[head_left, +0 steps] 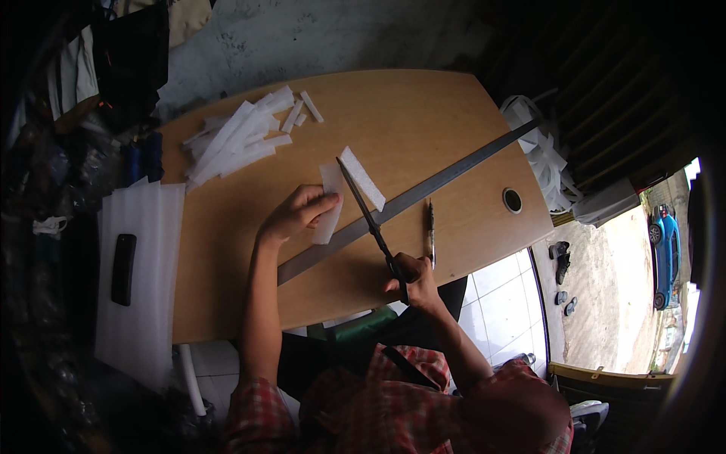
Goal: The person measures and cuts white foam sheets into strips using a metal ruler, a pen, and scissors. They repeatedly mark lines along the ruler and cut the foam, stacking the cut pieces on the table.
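Observation:
My left hand (300,213) pinches a short white foam strip (330,203), held upright over the wooden table (454,113). In my right hand (414,280) is a pair of black-handled scissors (370,218). The scissors point up and away, their blades beside the strip's right edge. Just right of the blades, another white foam piece (363,180) is seen; whether it is joined to the held strip I cannot tell. A long metal ruler (454,175) lies diagonally across the table beneath the scissors. Right of the scissors lies a pen-like tool (430,233).
Cut white strips (234,144) are heaped at the table's far left. White foam sheets (140,219) hang over the left edge, with a black phone (123,268) on them. A round hole (513,200) is near the right edge. White scraps (537,151) are piled beyond it.

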The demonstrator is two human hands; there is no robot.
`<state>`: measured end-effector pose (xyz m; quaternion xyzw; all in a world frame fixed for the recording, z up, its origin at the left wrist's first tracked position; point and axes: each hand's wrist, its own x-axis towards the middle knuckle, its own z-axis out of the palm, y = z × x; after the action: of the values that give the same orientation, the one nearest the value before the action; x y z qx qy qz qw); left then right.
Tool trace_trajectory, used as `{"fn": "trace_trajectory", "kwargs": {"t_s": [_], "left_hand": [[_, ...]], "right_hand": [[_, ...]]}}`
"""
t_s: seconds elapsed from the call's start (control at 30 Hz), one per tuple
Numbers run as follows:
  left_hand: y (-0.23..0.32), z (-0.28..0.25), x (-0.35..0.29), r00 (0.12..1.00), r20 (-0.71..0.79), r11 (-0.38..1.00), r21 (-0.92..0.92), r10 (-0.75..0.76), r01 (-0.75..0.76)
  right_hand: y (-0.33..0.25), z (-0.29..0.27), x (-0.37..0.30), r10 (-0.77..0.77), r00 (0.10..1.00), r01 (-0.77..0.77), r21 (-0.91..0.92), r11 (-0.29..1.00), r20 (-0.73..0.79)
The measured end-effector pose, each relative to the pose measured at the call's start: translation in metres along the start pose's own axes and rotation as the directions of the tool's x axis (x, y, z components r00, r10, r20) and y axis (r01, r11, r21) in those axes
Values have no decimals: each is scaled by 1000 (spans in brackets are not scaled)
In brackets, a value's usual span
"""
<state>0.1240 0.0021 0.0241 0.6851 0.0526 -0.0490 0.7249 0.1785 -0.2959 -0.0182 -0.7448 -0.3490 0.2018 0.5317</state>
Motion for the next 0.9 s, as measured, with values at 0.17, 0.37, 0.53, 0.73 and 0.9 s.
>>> {"fn": "trace_trajectory", "kwargs": {"t_s": [0.17,0.37,0.53,0.73,0.9], "left_hand": [[-2,-6,-1,1000,-4,1000,9,16,-16],[18,2,32,979,-27,870,464,202,-166],[-30,16,115,910,-254,650,760,326,-21],[-36,68,143,829,-503,497,799,245,338],[-37,33,133,847,-415,435,864,332,253]], "right_hand": [[1,-3,-1,-7,1000,6,48,999,15],[7,-10,-4,35,999,-46,299,953,42],[15,-4,-4,-38,993,68,277,959,-114],[20,-5,-6,-15,995,43,303,952,-94],[23,-5,-9,-23,999,39,370,928,-49]]}}
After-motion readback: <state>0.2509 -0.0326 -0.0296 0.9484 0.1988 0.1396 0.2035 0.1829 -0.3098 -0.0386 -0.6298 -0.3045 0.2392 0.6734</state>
